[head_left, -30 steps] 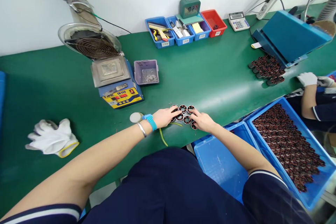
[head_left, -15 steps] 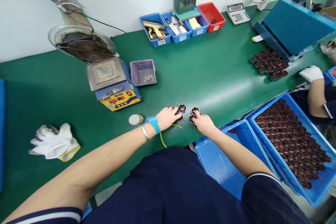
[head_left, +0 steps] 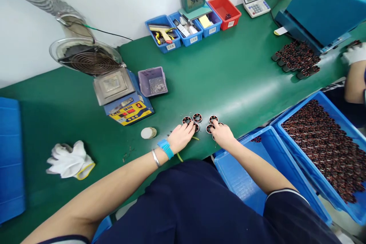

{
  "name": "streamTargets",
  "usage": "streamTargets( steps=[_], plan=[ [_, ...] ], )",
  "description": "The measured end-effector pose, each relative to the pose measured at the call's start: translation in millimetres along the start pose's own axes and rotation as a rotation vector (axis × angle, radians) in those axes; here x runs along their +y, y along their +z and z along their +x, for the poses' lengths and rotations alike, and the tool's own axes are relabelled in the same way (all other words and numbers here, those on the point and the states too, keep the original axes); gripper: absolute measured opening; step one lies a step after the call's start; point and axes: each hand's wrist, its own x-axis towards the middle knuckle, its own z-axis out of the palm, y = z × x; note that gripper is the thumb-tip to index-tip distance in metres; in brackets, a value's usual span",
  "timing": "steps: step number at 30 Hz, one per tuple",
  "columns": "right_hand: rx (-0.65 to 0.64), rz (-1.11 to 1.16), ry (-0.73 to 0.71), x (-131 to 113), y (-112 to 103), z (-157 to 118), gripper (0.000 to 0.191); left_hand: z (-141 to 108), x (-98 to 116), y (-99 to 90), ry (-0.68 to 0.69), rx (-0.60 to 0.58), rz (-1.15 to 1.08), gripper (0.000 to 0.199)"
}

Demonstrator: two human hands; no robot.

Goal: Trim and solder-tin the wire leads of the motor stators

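Note:
Small round black-and-copper rings lie in two groups on the green table. My left hand (head_left: 180, 136), with a blue strap and a silver bangle at the wrist, has its fingertips on the lower ring (head_left: 196, 127) of the left group. Two more rings, one (head_left: 187, 121) above my fingers and one (head_left: 197, 117) to its right, lie beside it. My right hand (head_left: 223, 135) reaches over the right group, fingers bent down onto the rings near the upper one (head_left: 213, 119); some rings are partly hidden beneath it. A green-yellow wire (head_left: 179, 157) runs beneath my left hand.
A soldering pot (head_left: 130, 112) with a fan, a purple tray (head_left: 153, 82), a round white-topped jar (head_left: 148, 133) and white gloves (head_left: 70, 160) stand left. Blue bins (head_left: 246, 175) are at lower right; a co-worker's gloved hand (head_left: 356, 54) is far right.
My left fingers have drawn back slightly, uncovering the ring at the left group's upper left. The co-worker's hand has moved away to the right and up. The camera view has shifted a little.

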Motion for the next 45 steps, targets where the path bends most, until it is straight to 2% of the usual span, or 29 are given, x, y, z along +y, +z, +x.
streamTargets(
  steps=[6, 11, 14, 19, 25, 28, 29, 30, 32, 34, 35, 37, 39, 42, 45],
  plan=[
    [0.009, 0.026, -0.003, 1.1, 1.7, 0.1, 0.031, 8.8, -6.7, 0.6, -0.012, 0.001, 0.012, 0.041],
    [0.007, 0.046, -0.005, 3.4, 2.7, -1.6, 0.032, -4.2, -17.1, 5.1, -0.063, 0.136, 0.004, 0.027],
    [0.020, 0.060, -0.006, 4.6, 3.6, -1.8, 0.032, -15.4, -18.8, 16.4, -0.260, 0.162, -0.134, 0.024],
    [0.033, 0.068, -0.004, 5.3, 6.3, -0.8, 0.032, -12.6, -17.3, 23.7, -0.591, 0.049, -0.412, 0.023],
    [0.041, 0.077, -0.009, 6.1, 5.7, -1.6, 0.032, 2.5, -19.6, 24.2, -0.797, -0.019, -0.669, 0.032],
    [0.042, 0.078, -0.007, 6.9, 5.3, -2.1, 0.033, -1.9, -13.6, 24.1, -0.836, -0.066, -0.770, 0.031],
    [0.046, 0.082, -0.009, 7.2, 5.6, -2.1, 0.032, -5.4, -11.2, 22.8, -0.840, -0.050, -0.778, 0.029],
    [0.051, 0.086, -0.011, 7.7, 6.2, -2.0, 0.032, -9.5, -9.0, 20.8, -0.824, 0.003, -0.768, 0.027],
    [0.059, 0.096, -0.019, 8.6, 8.0, -1.5, 0.032, -17.3, -6.3, 15.4, -0.717, 0.193, -0.697, 0.020],
    [0.059, 0.101, -0.022, 9.4, 10.0, -1.0, 0.031, -20.7, -6.8, 9.9, -0.530, 0.354, -0.601, 0.012],
    [0.057, 0.102, -0.020, 9.6, 10.6, -0.8, 0.031, -19.9, -8.3, 7.6, -0.433, 0.377, -0.549, 0.013],
    [0.049, 0.104, -0.010, 9.6, 10.7, -0.8, 0.032, -13.6, -13.1, 4.5, -0.289, 0.318, -0.438, 0.026],
    [0.039, 0.109, -0.005, 9.3, 8.8, -1.2, 0.032, -3.5, -19.5, 2.6, -0.180, 0.207, -0.315, 0.038],
    [0.010, 0.118, -0.006, 8.8, 3.6, -2.4, 0.032, 10.5, -29.0, 1.8, -0.051, 0.050, -0.173, 0.042],
    [-0.015, 0.125, -0.008, 9.6, -1.0, -3.1, 0.034, 17.2, -36.3, 3.3, 0.058, -0.038, -0.108, 0.043]
  ],
)
